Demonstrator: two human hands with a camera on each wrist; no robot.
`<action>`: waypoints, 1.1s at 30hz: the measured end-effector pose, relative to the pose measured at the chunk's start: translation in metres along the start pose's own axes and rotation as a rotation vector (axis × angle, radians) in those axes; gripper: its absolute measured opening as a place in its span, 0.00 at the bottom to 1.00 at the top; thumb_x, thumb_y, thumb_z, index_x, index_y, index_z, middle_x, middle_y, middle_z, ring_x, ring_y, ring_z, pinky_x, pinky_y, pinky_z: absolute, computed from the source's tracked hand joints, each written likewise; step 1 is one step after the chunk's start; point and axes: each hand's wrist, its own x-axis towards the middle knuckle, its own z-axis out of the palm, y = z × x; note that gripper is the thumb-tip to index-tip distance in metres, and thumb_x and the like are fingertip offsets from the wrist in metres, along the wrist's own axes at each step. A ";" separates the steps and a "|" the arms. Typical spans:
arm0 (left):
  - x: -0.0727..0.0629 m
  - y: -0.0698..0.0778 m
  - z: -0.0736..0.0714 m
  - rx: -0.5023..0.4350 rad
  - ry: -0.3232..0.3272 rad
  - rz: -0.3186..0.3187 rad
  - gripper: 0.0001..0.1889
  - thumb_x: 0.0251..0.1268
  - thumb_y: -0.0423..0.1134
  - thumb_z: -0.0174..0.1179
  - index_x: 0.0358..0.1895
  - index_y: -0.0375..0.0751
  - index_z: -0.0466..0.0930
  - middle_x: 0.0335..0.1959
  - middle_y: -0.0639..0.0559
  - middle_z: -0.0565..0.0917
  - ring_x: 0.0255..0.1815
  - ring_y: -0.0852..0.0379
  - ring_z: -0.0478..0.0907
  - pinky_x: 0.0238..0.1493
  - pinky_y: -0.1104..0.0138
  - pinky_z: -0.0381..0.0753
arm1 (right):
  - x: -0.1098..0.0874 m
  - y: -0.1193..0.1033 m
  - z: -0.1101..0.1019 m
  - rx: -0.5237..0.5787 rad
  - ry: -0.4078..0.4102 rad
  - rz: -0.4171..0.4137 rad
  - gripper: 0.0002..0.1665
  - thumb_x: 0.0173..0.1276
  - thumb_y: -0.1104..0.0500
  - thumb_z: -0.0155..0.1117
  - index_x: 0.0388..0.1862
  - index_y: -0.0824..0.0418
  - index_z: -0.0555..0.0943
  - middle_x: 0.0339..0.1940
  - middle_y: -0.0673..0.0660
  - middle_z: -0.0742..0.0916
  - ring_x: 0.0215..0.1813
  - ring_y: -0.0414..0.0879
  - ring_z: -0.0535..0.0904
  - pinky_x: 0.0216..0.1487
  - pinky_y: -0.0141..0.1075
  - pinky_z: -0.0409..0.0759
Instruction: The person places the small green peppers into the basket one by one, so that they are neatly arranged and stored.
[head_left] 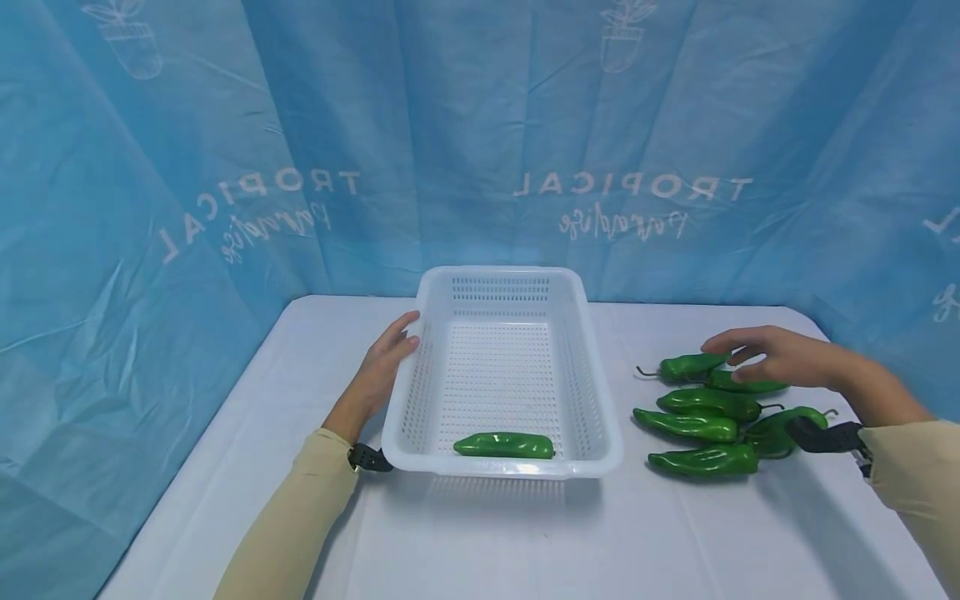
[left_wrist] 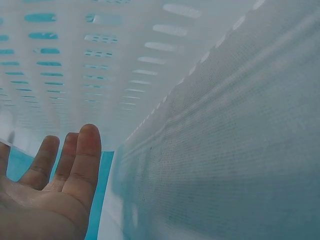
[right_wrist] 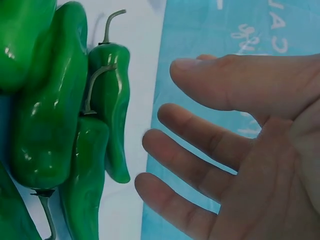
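Note:
A white perforated plastic basket stands mid-table, with one green pepper lying along its near side. My left hand is at the basket's left wall, fingertips right at the rim; in the left wrist view its fingers are straight beside the slotted wall. To the right lies a group of several glossy green peppers, some with curved stems. Over the far end of that group my right hand hovers, fingers spread and loosely bent. The right wrist view shows nothing between thumb and fingers, with a slim pepper nearby.
The table has a white cover. Blue curtains with mirrored lettering hang behind it and along both sides. Each wrist wears a dark strap, the left one close to the basket's near left corner.

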 end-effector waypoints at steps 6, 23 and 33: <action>-0.001 -0.001 0.000 0.005 0.011 0.006 0.31 0.74 0.53 0.51 0.77 0.65 0.53 0.77 0.50 0.61 0.70 0.41 0.71 0.65 0.50 0.80 | 0.006 0.002 0.002 -0.068 0.059 0.036 0.29 0.66 0.61 0.66 0.67 0.62 0.75 0.60 0.69 0.82 0.64 0.71 0.74 0.53 0.64 0.80; -0.002 0.001 0.000 0.013 0.004 0.012 0.31 0.75 0.52 0.49 0.78 0.63 0.51 0.78 0.48 0.60 0.71 0.40 0.70 0.65 0.48 0.79 | 0.033 0.022 0.011 -0.202 0.028 0.176 0.29 0.71 0.53 0.59 0.65 0.70 0.72 0.49 0.73 0.85 0.47 0.63 0.83 0.45 0.58 0.84; -0.001 -0.001 0.000 0.029 0.019 0.009 0.31 0.75 0.52 0.49 0.78 0.65 0.53 0.79 0.49 0.59 0.72 0.41 0.69 0.68 0.47 0.76 | 0.047 0.019 0.017 -0.256 -0.017 0.250 0.29 0.74 0.51 0.53 0.62 0.72 0.74 0.61 0.79 0.77 0.63 0.79 0.69 0.60 0.71 0.72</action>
